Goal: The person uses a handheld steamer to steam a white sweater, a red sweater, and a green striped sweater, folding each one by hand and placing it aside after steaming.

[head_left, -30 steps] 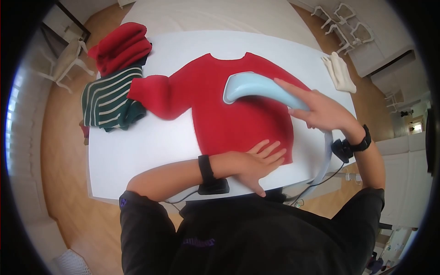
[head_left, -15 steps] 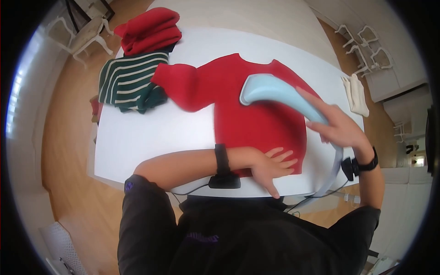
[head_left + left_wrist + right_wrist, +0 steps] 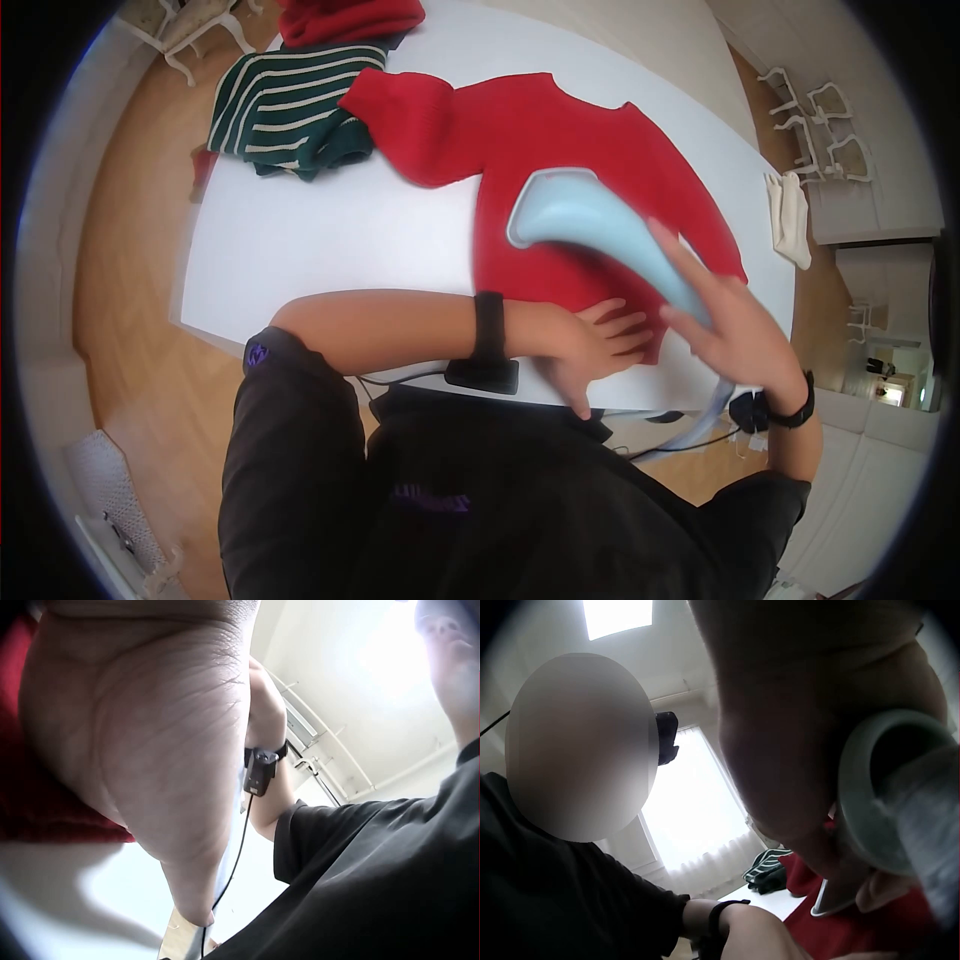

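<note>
A red sweater (image 3: 540, 120) lies spread on the white table, one sleeve folded out to the left. My right hand (image 3: 735, 325) grips the handle of a light blue handheld garment steamer (image 3: 585, 220), whose wide head is over the sweater's body. From the handle's end a pale hose (image 3: 934, 817) runs out, seen close in the right wrist view. My left hand (image 3: 595, 345) rests with spread fingers on the sweater's hem near the table's front edge, its thumb pointing toward my body.
A folded green-and-white striped knit (image 3: 295, 105) sits at the left, touching the sweater's cuff, with a red folded garment (image 3: 350, 20) behind it. Folded cream cloth (image 3: 790, 220) lies at the table's right edge. The white table (image 3: 320, 240) shows bare between the striped knit and my left arm.
The steamer has moved down the sweater, from the chest toward the hem, with my right hand. My left hand stays on the hem. The head view has shifted and turned.
</note>
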`<state>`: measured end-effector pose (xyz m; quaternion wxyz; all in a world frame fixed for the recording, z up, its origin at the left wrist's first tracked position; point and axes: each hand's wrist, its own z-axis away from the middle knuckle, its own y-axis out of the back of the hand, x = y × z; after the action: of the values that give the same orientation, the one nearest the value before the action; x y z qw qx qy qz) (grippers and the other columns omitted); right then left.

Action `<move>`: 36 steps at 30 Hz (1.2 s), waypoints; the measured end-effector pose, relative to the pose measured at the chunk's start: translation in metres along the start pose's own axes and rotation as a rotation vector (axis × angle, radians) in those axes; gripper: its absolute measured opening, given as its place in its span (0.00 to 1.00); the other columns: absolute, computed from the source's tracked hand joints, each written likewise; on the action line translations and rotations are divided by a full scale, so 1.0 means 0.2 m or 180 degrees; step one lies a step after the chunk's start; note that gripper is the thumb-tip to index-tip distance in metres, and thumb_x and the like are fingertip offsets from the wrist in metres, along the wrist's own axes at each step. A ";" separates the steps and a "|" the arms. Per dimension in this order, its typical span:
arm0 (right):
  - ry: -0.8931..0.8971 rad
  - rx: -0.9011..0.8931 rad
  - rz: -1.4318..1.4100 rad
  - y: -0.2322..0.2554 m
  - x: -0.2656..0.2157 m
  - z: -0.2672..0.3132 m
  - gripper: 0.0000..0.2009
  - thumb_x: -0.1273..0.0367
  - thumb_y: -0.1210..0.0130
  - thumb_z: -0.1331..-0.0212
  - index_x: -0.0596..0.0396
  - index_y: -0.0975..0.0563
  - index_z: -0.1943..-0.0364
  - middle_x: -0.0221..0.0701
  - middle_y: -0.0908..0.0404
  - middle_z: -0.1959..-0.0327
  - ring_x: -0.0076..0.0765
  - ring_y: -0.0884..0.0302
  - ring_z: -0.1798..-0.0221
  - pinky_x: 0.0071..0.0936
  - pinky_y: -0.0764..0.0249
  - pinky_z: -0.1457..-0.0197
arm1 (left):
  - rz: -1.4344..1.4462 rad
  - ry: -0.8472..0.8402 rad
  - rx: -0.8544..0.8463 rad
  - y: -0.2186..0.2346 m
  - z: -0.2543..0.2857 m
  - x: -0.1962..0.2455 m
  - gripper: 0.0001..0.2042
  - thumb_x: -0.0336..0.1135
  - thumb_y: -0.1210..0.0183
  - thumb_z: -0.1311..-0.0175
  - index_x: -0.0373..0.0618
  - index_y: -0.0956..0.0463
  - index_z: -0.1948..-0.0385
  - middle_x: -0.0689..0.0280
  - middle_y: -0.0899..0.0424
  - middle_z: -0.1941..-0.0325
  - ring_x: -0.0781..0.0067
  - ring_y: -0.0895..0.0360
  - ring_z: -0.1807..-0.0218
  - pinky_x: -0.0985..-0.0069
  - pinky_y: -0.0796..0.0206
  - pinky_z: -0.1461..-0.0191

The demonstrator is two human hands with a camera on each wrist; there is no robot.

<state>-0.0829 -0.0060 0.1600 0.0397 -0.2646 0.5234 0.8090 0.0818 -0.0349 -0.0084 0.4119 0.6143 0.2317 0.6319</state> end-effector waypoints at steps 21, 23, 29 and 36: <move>-0.0584 -0.0147 -0.0396 0.17 -0.09 0.04 0.41 0.75 0.44 0.33 0.41 0.43 0.15 0.43 0.17 0.72 0.44 0.18 0.78 0.37 0.21 0.64 | 0.0071 -0.0085 -0.0008 -0.01 -0.01 -0.02 0.54 0.64 0.39 0.33 0.32 0.55 0.17 0.41 0.65 0.11 0.41 0.79 0.10 0.39 0.86 0.13; -0.0714 -0.0318 -0.0394 0.13 -0.06 0.13 0.42 0.76 0.43 0.35 0.46 0.43 0.15 0.49 0.17 0.71 0.54 0.18 0.76 0.40 0.22 0.61 | 0.0035 -0.0086 -0.0010 -0.01 -0.02 -0.03 0.55 0.65 0.39 0.33 0.32 0.55 0.17 0.41 0.65 0.10 0.41 0.79 0.10 0.39 0.86 0.13; -0.0451 -0.0156 -0.0132 0.05 -0.02 0.06 0.42 0.73 0.43 0.34 0.43 0.45 0.15 0.51 0.20 0.73 0.58 0.20 0.72 0.41 0.24 0.57 | -0.0064 -0.0108 -0.0122 0.02 -0.01 0.00 0.55 0.64 0.38 0.34 0.32 0.54 0.17 0.40 0.65 0.11 0.40 0.79 0.10 0.39 0.85 0.13; -0.0586 -0.0199 0.0020 0.20 -0.05 -0.30 0.39 0.68 0.45 0.30 0.40 0.45 0.15 0.46 0.19 0.73 0.47 0.19 0.75 0.40 0.23 0.60 | 0.0011 -0.0091 -0.0016 0.00 0.01 -0.01 0.54 0.62 0.37 0.33 0.32 0.56 0.17 0.39 0.66 0.11 0.39 0.80 0.10 0.37 0.85 0.13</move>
<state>-0.0651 -0.0747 0.1786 0.0769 -0.1886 0.4929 0.8459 0.0836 -0.0368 -0.0092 0.4156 0.6226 0.2232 0.6244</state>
